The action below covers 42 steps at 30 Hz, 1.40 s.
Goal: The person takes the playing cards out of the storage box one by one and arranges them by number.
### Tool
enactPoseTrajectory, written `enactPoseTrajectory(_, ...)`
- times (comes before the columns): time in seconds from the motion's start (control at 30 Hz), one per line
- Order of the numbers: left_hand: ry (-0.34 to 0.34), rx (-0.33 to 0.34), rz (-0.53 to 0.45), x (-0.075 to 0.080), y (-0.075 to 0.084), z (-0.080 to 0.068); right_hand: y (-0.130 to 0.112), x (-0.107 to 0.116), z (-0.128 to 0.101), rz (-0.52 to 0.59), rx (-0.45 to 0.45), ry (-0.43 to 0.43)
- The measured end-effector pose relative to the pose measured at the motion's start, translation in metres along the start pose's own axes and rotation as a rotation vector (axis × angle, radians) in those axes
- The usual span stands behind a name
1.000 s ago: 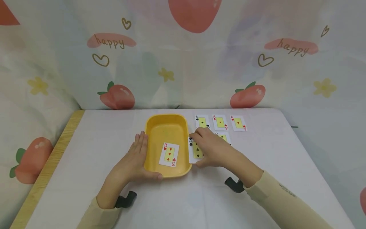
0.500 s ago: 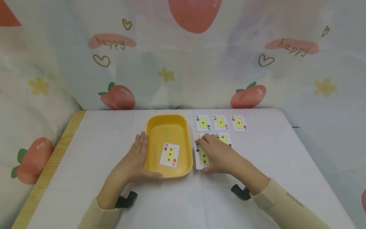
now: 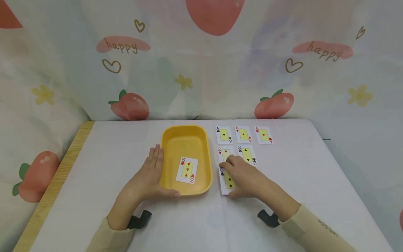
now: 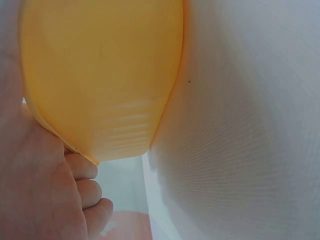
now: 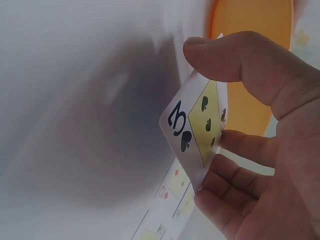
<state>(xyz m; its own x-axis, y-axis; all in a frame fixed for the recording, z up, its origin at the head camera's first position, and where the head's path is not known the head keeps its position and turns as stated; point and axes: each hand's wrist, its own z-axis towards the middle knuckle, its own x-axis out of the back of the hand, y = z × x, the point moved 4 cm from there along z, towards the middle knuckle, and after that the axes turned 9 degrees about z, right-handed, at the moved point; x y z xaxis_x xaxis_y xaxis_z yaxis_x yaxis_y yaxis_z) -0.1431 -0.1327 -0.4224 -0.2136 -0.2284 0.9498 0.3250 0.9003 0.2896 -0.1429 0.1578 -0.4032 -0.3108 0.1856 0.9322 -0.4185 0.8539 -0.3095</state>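
The 3 of spades point(image 3: 227, 180) is being pinched between thumb and fingers of the right hand point(image 3: 244, 176) and has been drawn away from the yellow tray point(image 3: 185, 134), now lying below the 2 of diamonds point(image 3: 225, 154) on the desk point(image 3: 110, 147); a third row is apparently being started. The left hand point(image 3: 148, 178) is still being kept flat against the tray's side, thumb at its near corner. The 3 of hearts point(image 3: 187, 170) is lying inside. Half the spade card is being hidden by fingers.

three aces point(image 3: 243, 134) beneath a peach-print curtain point(image 3: 201, 59).
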Motion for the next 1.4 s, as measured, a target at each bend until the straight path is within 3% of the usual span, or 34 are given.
enactPoseTrajectory(0.63, 0.003, 0.002, -0.001, 0.0, 0.0, 0.0, 0.016, -0.015, -0.003, 0.005, -0.037, -0.025)
enactPoseTrajectory(0.9, 0.005, -0.005, 0.01, 0.001, 0.0, 0.0, 0.02, -0.016, -0.002, 0.06, -0.075, -0.045)
enactPoseTrajectory(1.2, 0.0, -0.001, 0.002, 0.001, -0.001, 0.0, 0.017, 0.0, 0.001, 0.071, -0.062, -0.005)
enactPoseTrajectory(1.4, -0.006, 0.002, -0.011, -0.001, -0.001, 0.001, 0.002, 0.02, 0.001, 0.107, 0.006, 0.065)
